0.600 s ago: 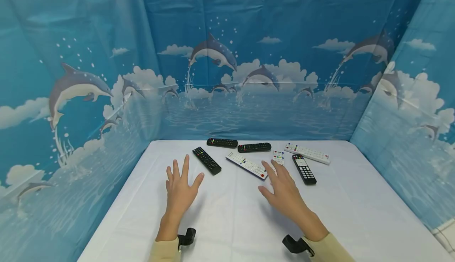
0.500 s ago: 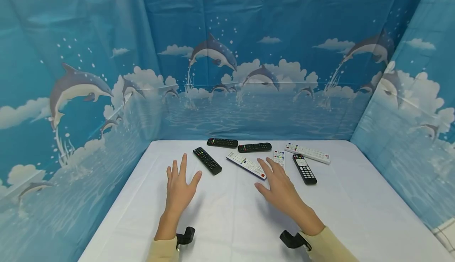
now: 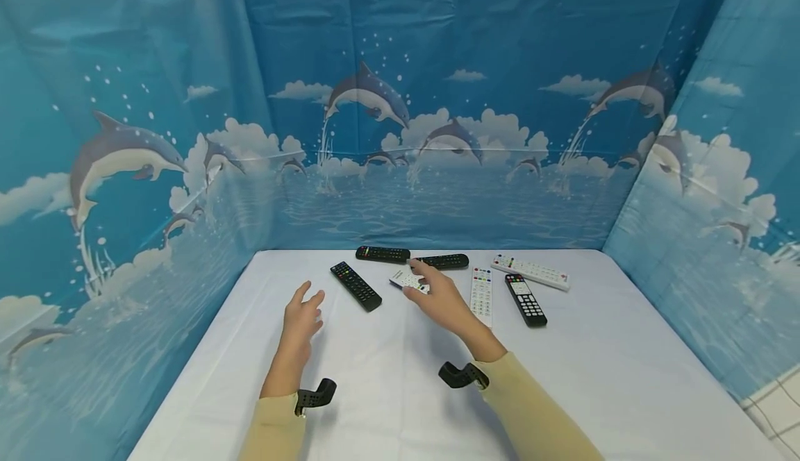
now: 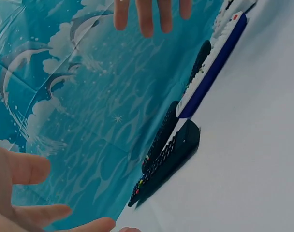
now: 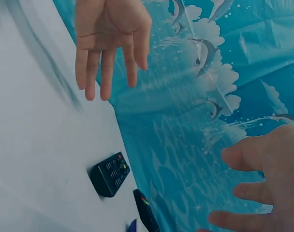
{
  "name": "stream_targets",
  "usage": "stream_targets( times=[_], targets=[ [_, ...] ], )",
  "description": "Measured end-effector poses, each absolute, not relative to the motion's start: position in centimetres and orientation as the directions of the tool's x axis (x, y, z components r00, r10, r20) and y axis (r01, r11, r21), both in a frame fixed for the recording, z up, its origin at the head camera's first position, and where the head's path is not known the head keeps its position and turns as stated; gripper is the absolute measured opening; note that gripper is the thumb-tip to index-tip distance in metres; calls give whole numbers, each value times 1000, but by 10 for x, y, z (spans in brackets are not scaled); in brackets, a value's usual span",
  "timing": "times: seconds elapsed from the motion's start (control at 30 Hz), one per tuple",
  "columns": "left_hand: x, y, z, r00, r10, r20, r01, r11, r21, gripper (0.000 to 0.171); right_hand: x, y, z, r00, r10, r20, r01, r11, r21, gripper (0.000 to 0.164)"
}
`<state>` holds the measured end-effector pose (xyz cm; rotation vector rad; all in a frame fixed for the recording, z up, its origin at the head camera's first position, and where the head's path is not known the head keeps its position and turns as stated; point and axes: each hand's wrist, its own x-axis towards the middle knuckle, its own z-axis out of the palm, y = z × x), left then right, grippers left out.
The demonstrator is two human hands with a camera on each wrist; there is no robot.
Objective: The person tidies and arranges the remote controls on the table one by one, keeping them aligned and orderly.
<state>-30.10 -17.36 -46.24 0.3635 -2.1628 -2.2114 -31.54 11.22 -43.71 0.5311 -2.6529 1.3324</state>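
My right hand (image 3: 440,298) reaches over a white remote control (image 3: 405,278) with a dark blue underside and covers its near end. Its fingers are loosely bent, with no remote between them in the right wrist view. My left hand (image 3: 302,315) is held above the table, left of a slanted black remote control (image 3: 356,286), fingers relaxed and holding nothing. In the left wrist view, that white remote (image 4: 212,72) lies beyond the black one (image 4: 171,164). Looking from the right wrist, the left hand (image 5: 110,43) has its fingers extended near the black remote (image 5: 110,175).
Two black remotes (image 3: 382,254) (image 3: 448,262) lie along the back of the white table (image 3: 375,391). To the right are an upright white remote (image 3: 481,294), a black one (image 3: 526,300) and a slanted white one (image 3: 531,271). Dolphin-printed curtains (image 3: 400,197) enclose the table.
My right hand has moved left, from the white remote's near end further over it, uncovering the upright white remote. The left hand has turned sideways and its fingers have bent. No remote has visibly moved.
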Motion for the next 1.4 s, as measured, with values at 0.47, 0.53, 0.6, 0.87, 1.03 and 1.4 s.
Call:
stream_targets(
  times=[0.47, 0.53, 0.6, 0.87, 1.03, 1.4],
  targets=[
    [-342, -161, -478, -945, -196, -262, -208, -257, 944, 59, -376, 55, -472, -989, -147, 10, -61, 351, -935, 48],
    [-345, -156, -483, -943, -188, -275, -217, -280, 935, 59, -380, 50, -479, -990, -140, -34, -10, 301, -954, 48],
    [-346, -152, -487, -941, -179, -286, -225, -300, 927, 58, -382, 46, -487, -990, -129, -58, 17, 295, -955, 47],
    [-348, -143, -487, -941, -185, -283, -213, -326, 921, 56, -382, 29, -502, -988, -155, -19, -23, 267, -963, 46],
    [-351, -135, -492, -946, -173, -273, -210, -312, 926, 51, -379, 26, -501, -988, -143, -63, 36, 183, -983, 43],
    [-349, -129, -504, -958, -222, -181, -148, -158, 976, 40, -377, 23, -512, -991, -102, -90, 82, 84, -993, 34]
  ],
)
